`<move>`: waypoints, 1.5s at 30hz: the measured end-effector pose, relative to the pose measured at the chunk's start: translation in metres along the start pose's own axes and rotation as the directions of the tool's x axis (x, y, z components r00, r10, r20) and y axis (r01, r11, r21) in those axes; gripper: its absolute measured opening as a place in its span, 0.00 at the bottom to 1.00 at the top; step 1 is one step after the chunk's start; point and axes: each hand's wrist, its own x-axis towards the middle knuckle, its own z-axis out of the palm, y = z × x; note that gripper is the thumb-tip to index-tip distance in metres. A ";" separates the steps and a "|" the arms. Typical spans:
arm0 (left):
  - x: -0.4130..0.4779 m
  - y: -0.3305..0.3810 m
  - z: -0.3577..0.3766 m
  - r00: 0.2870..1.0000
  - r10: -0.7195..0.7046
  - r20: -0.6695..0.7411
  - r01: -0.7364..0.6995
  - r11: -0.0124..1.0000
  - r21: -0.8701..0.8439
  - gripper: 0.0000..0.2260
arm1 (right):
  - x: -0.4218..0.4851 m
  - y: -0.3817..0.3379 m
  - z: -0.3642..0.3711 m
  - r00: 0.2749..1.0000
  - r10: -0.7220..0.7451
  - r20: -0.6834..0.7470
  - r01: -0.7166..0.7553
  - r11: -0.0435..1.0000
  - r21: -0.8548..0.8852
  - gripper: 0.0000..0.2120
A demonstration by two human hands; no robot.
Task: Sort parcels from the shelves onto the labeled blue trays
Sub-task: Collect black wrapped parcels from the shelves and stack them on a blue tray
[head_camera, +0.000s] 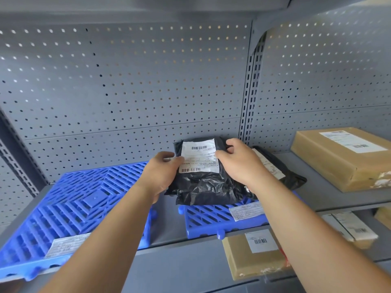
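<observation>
Behind, grey pegboard; below, blue trays on a metal shelf.

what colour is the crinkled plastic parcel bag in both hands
The crinkled plastic parcel bag is black; head view shows it.

The parcel is showing crinkled, glossy black film. Its label is presenting white with 2 black barcodes and fine black print. The left tray and the right tray are showing bright blue in a slatted diagonal lattice. The back panel is displaying matte grey with a regular dot grid of perforations. The cardboard box is showing tan-brown with a white shipping slip.
</observation>
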 end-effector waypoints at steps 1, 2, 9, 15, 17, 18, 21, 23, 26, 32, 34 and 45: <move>-0.002 0.001 0.000 1.000 0.026 -0.009 -0.026 0.999 0.029 0.18 | 0.000 0.000 0.001 1.000 -0.008 -0.012 0.008 1.000 -0.015 0.20; -0.003 0.002 0.001 0.999 0.051 -0.016 -0.050 0.997 0.054 0.18 | 0.000 0.000 0.002 1.000 -0.012 -0.016 0.012 0.999 -0.031 0.23; -0.005 0.003 0.001 0.973 0.218 -0.082 -0.187 0.940 0.286 0.19 | -0.006 0.008 0.007 0.994 -0.064 -0.094 0.047 0.985 -0.165 0.28; -0.023 0.017 0.013 0.895 0.439 -0.084 -0.330 0.777 0.536 0.21 | -0.022 0.014 -0.009 0.979 -0.157 -0.126 0.117 0.953 -0.280 0.26; -0.034 0.027 0.024 0.868 0.492 -0.063 -0.362 0.715 0.599 0.22 | -0.028 0.018 -0.021 0.970 -0.192 -0.150 0.129 0.927 -0.353 0.26; -0.039 0.032 0.031 0.855 0.516 -0.051 -0.376 0.684 0.625 0.22 | -0.031 0.021 -0.028 0.965 -0.206 -0.159 0.130 0.912 -0.389 0.26; -0.055 0.047 0.060 0.822 0.570 -0.007 -0.418 0.612 0.671 0.23 | -0.041 0.038 -0.055 0.955 -0.224 -0.193 0.115 0.884 -0.454 0.26; -0.065 0.055 0.087 0.802 0.596 0.028 -0.450 0.573 0.685 0.22 | -0.050 0.053 -0.077 0.948 -0.226 -0.223 0.094 0.870 -0.483 0.28; -0.082 0.067 0.137 0.763 0.636 0.120 -0.530 0.507 0.680 0.23 | -0.065 0.082 -0.116 0.937 -0.205 -0.282 0.026 0.848 -0.529 0.30; -0.125 0.084 0.248 0.707 0.642 0.296 -0.651 0.427 0.628 0.23 | -0.104 0.150 -0.197 0.916 -0.083 -0.393 -0.144 0.844 -0.516 0.30; -0.141 0.087 0.288 0.689 0.636 0.347 -0.685 0.415 0.598 0.23 | -0.122 0.177 -0.224 0.907 -0.041 -0.418 -0.202 0.831 -0.519 0.29; -0.249 0.100 0.499 0.470 0.603 0.644 -0.882 0.358 0.308 0.22 | -0.233 0.318 -0.357 0.748 0.247 -0.616 -0.567 0.721 -0.398 0.29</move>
